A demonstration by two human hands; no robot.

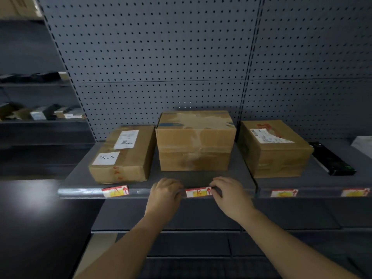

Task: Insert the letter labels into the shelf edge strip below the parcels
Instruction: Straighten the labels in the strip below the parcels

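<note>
At lower centre, under the middle parcel [195, 141], the left hand [165, 195] and right hand [231, 196] pinch opposite ends of the B label [198, 192], likely to level it within the shelf edge strip [141, 192].

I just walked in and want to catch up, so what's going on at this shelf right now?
A person is fitting the B label into the shelf edge strip below the middle parcel. The right hand pinches the label's right end; the left hand has its fingers curled at the strip by the label's left end. An A label already sits in the strip under the left parcel, slightly tilted. Further right, two more labels sit in the strip, letters unreadable.
</note>
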